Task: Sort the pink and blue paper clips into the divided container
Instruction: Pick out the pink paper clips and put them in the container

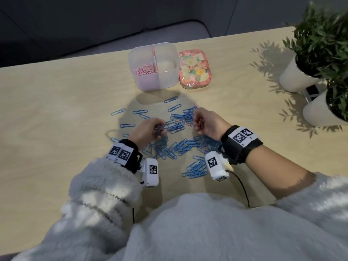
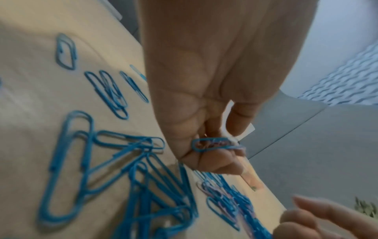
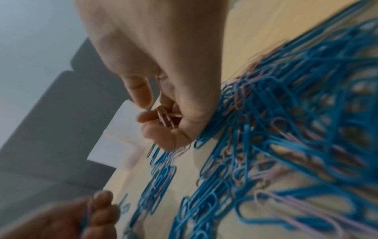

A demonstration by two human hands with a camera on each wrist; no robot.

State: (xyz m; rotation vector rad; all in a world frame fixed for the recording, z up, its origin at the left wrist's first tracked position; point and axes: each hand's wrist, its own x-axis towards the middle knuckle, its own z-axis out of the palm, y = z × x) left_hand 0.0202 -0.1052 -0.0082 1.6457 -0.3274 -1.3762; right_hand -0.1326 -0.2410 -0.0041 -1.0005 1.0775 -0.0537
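The clear divided container (image 1: 170, 53) stands at the table's far middle, with pink clips (image 1: 146, 69) in its left compartment; the right one looks bare. Many blue paper clips (image 1: 178, 146), with a few pink ones mixed in, lie scattered between my hands. My left hand (image 1: 160, 128) hovers over the pile's left side, its curled fingers (image 2: 216, 161) holding a small bunch of blue and pink clips (image 2: 204, 143). At the pile's right side my right hand (image 1: 197, 121) grips a few pink clips (image 3: 165, 118) in its curled fingers (image 3: 147, 118).
A floral tin (image 1: 194, 69) sits right of the container. Two potted plants in white pots (image 1: 293, 76) (image 1: 323, 112) stand at the right edge. A black cable (image 1: 243, 189) runs near my body. Bare tabletop (image 1: 56, 110) stretches to the left.
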